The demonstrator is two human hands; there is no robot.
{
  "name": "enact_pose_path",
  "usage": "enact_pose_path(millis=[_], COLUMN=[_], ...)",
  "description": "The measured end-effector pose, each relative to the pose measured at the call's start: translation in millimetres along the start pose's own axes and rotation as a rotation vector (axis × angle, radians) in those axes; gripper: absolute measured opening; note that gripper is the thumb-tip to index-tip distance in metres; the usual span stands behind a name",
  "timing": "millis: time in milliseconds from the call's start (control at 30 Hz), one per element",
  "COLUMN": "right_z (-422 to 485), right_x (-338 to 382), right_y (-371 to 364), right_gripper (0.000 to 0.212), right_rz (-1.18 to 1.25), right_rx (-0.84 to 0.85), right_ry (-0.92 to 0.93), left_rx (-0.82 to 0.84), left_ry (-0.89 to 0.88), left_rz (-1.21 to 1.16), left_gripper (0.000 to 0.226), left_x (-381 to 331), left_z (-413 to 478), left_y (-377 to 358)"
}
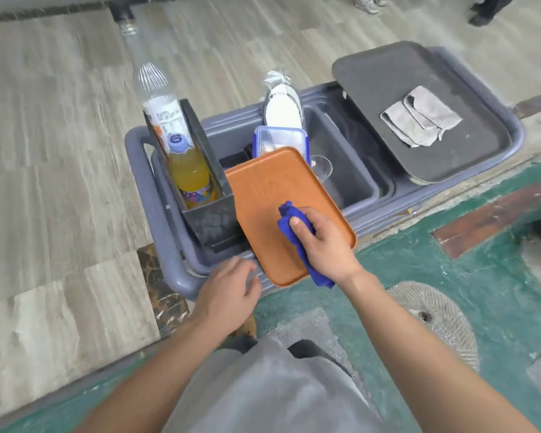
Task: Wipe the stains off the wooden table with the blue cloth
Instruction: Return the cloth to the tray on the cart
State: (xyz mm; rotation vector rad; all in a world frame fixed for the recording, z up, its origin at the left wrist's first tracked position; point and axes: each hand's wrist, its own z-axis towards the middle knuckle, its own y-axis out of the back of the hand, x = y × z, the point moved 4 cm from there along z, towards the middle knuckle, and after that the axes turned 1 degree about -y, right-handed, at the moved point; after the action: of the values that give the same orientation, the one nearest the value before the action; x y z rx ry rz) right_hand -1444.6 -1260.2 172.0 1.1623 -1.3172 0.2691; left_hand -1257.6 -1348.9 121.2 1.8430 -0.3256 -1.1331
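Note:
My right hand (322, 245) grips a bunched blue cloth (294, 223) and holds it on top of an orange tray (263, 195) that leans across a grey cart (156, 195). Part of the cloth hangs below my wrist. My left hand (228, 292) hovers by the cart's near rim just left of the tray, fingers loosely curled, holding nothing. No wooden table is in view.
The cart carries a dark box (210, 214) with an orange drink bottle (188, 173) and a clear bottle (156, 98), a blue-lidded container (278, 139), a glass (322, 167), and a dark tray (419, 110) bearing a grey cloth (419, 120). Green patterned floor lies at right.

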Motion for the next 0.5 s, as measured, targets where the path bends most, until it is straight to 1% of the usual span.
enact_pose_path(millis=[67,167,233,300,367,433,500], right_z=[32.7,72.7,90.0,100.8,104.6,105.3,104.5], right_x=[-3.9,-9.0,-10.9,-11.9,-14.5,-19.3,-25.4], right_y=[1.6,-6.1,-16.5,-27.9,-35.5,-39.5,-40.9], right_gripper=[0.024,0.029,0.036,0.040,0.039,0.040,0.049], right_rz=[-0.155,-0.456,-0.601,-0.712,-0.803,-0.877,-0.911], right_rx=[0.002,0.039,0.082,0.120,0.148,0.199,0.277], right_ry=[0.061,0.197,0.277,0.378,0.469,0.521,0.529], left_rx=[-0.071,-0.066,-0.053,-0.081,-0.109,-0.125,-0.145], left_ry=[-0.005,0.114,0.132,0.140,0.174,0.219,0.252], left_rz=[0.194,0.345,0.418,0.438,0.422,0.418,0.417], left_gripper=[0.034,0.046,0.039,0.028,0.022,0.023,0.024], left_x=[0.8,13.6,16.0,15.4,13.2,10.9,7.6], left_z=[19.6,31.6,31.8,32.1,33.7,34.5,34.7], left_y=[-5.5,-18.8,-27.2,-28.4,-26.2,-26.8,-26.5])
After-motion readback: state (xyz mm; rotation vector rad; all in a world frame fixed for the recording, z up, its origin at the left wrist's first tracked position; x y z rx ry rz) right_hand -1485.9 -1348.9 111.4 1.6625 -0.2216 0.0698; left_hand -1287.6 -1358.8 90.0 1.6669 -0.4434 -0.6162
